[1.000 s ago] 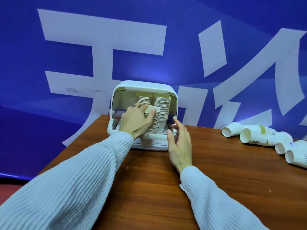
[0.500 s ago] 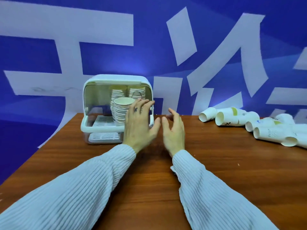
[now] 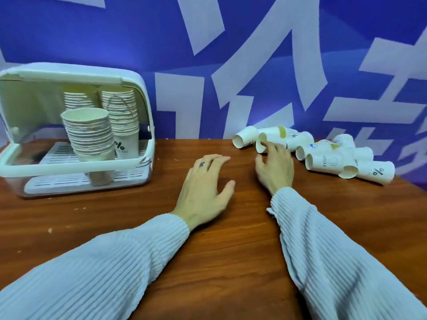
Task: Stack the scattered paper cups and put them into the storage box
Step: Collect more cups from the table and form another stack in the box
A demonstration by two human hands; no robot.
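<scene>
Wood-grain surface (image 3: pixel 208 262) nearest, both sleeves across it. Left hand (image 3: pixel 203 188) has left the storage box (image 3: pixel 143 93) and now hovers flat, fingers spread, holding nothing. Right hand (image 3: pixel 275 167) has swung right, loosely curled fingers (image 3: pixel 269 147) touching the nearest loose cup (image 3: pixel 263 140) of the scattered pile (image 3: pixel 335 158), not yet gripping. Farther left, three stacks (image 3: pixel 90 135) sit inside the box; next batch looks to be starting.

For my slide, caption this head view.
Right hand reaches scattered white paper cups; white plastic storage box already holds stacks.
</scene>
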